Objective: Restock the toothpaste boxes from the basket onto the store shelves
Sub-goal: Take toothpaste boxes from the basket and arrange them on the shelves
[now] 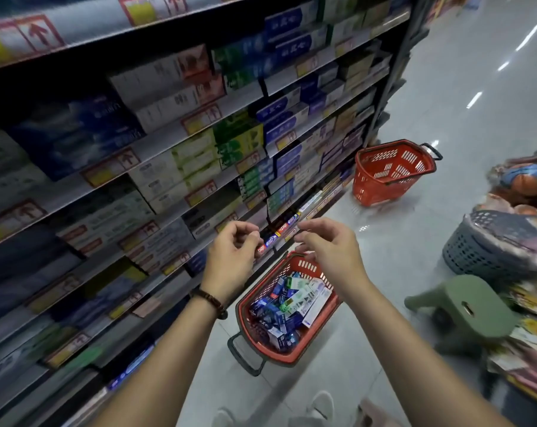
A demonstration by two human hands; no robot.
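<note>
While left hand [233, 245] and right hand [328, 245] hover half-curled, empty, boxes [291, 300] look light, probably stiff, so pinch long sides.

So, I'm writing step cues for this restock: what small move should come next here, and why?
Probably lower the right hand into the near red basket and grip one toothpaste box: it and the left hand hold nothing, and the basket holds many boxes.
</note>
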